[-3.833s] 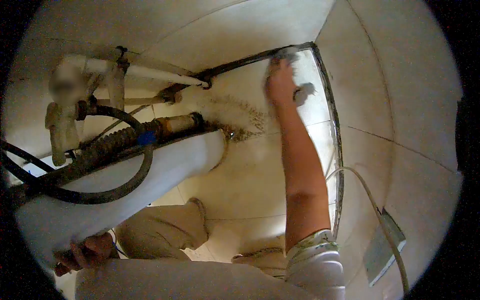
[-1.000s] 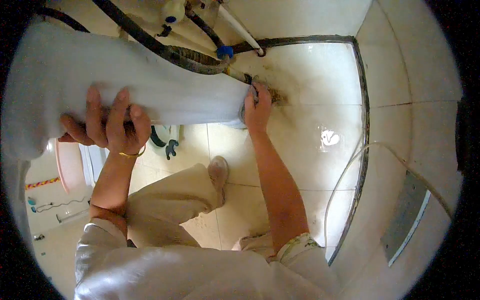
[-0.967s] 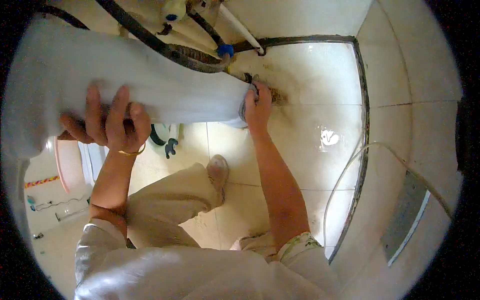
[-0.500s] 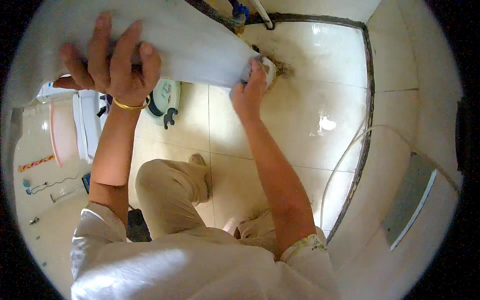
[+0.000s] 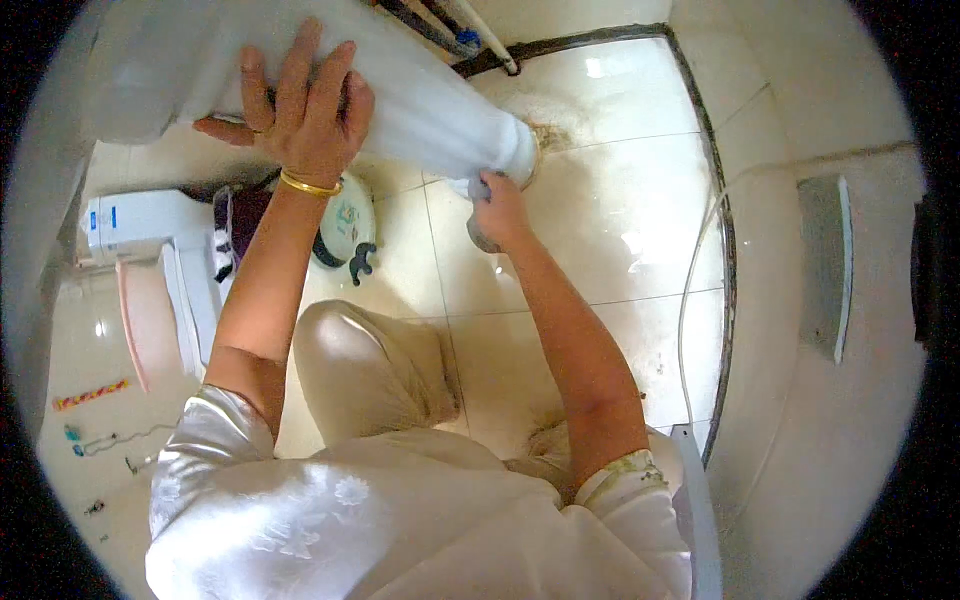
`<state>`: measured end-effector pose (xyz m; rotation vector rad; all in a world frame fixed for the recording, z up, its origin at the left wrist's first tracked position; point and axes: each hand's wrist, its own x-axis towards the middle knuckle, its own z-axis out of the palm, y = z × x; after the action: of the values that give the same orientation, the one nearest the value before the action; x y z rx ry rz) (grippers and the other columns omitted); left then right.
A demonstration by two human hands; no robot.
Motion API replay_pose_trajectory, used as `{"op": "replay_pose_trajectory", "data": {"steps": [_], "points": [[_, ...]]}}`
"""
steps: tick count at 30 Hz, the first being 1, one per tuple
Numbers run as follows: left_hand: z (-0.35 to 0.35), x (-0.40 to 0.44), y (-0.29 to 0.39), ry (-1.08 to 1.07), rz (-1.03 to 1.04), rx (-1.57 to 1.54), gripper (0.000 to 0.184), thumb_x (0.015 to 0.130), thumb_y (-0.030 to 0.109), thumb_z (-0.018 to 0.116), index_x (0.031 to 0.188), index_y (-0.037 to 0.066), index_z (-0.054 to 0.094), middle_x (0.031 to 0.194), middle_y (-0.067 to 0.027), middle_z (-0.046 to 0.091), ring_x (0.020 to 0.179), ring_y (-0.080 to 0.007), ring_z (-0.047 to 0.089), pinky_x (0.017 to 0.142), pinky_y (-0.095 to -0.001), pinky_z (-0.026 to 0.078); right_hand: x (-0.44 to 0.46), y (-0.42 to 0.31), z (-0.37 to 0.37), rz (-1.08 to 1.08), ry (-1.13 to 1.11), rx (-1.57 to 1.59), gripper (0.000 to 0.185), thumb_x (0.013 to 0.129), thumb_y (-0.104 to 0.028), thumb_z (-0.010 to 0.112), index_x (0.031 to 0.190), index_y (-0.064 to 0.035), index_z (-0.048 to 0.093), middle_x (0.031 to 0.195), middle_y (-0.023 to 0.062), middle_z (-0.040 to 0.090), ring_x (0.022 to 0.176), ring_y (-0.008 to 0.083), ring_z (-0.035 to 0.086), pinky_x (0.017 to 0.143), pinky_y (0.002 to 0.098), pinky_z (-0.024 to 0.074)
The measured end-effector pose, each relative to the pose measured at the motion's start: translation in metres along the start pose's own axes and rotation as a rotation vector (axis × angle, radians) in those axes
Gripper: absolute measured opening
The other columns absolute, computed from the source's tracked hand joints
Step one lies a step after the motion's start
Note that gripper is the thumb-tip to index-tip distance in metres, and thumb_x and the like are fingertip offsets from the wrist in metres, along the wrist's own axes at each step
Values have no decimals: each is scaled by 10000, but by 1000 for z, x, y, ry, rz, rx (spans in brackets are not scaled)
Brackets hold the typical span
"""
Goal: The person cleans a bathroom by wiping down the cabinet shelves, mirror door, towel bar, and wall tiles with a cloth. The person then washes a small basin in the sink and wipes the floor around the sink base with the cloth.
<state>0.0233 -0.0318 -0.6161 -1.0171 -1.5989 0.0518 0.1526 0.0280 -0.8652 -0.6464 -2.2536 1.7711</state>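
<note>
A white pedestal of what looks like a washbasin [image 5: 430, 115] slants across the top of the view, its foot on the tiled floor. My left hand [image 5: 305, 125], with a gold bangle at the wrist, rests against its upper part, fingers spread and holding nothing. Low down, my right hand [image 5: 503, 210] is closed around a grey cloth [image 5: 482, 234], beside the pedestal's foot. Part of the cloth is hidden by the fingers. Brownish dirt [image 5: 548, 138] marks the floor just behind the foot.
A white toilet [image 5: 150, 225] stands on the left, near a round pale-green object [image 5: 348, 215] with a dark edge. Pipes [image 5: 485, 38] reach the floor behind the pedestal. A thin hose [image 5: 690, 300] runs down at the right wall.
The view has shifted. My right hand has come off the pedestal's foot toward me with the grey cloth, uncovering the foot. My left hand stays spread on the pedestal's upper part.
</note>
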Motion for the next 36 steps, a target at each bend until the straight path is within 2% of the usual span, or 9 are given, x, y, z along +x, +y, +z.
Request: {"op": "replay_pose_trajectory", "data": {"steps": [5,8,13,15,19,24,27,32,36], "points": [[-12,3,2,-57,19,18,213,783,363,571,961,296,666,1245,70,574,1292,-262,376,1065,-605,-109,-23,18,-12,164,-313,-198,399,780,-136,557,1164,-29,563,1167,222,563,1054,373,542,887,422,445],[-37,-2,-3,-391,-16,-159,312,762,329,600,1063,250,626,1313,33,517,1300,-262,371,1068,-629,-49,-49,10,-24,-48,-310,-501,363,805,-132,546,1148,-17,566,1160,232,561,1048,369,550,863,417,461],[-112,-31,-23,-425,-100,-457,495,731,220,651,1203,158,515,1391,-79,410,1319,-297,340,1077,-616,101,-55,34,-9,152,-103,-394,266,818,-268,573,888,-24,653,1054,185,612,1011,335,571,879,426,454],[-143,-41,-42,-476,-182,-500,499,743,199,646,1215,119,505,1386,-110,410,1313,-306,341,1084,-578,144,-51,14,-28,-98,-548,-840,218,753,-110,584,936,-27,668,995,235,624,944,383,596,813,402,488],[-180,-68,-82,-581,-421,-373,468,751,165,639,1187,40,522,1318,-155,464,1232,-344,417,1060,-478,273,-52,35,-33,103,-652,-517,243,655,-163,594,790,21,677,838,224,660,728,355,648,653,436,508],[-157,-184,-122,-758,-1077,-488,453,803,201,614,1179,-32,516,1227,-225,497,1124,-373,495,968,-396,397,-62,15,-57,69,-1104,-781,433,672,-224,649,1086,-96,660,1032,174,654,946,298,619,843,378,482],[-129,-316,-121,-905,-1502,-381,560,774,259,655,1232,-24,502,1298,-245,459,1164,-366,484,975,-391,398,-66,-42,-93,-105,-901,-858,440,745,-282,636,1133,-76,630,1093,178,633,1004,307,602,893,374,464],[-118,-439,-103,-1070,-2336,-59,595,791,355,651,1238,-15,513,1279,-221,504,1146,-373,508,955,-425,428,-108,-302,-217,-156,-780,-492,450,871,-346,590,1096,44,604,988,213,649,907,294,634,800,349,494],[-122,-428,-97,-807,-2722,-103,569,765,331,711,1184,-15,545,1212,-194,547,1014,-323,565,849,-437,470,-164,-468,-281,-523,-623,-606,414,840,-316,651,1063,32,621,905,153,655,786,218,642,655,302,503]]}}
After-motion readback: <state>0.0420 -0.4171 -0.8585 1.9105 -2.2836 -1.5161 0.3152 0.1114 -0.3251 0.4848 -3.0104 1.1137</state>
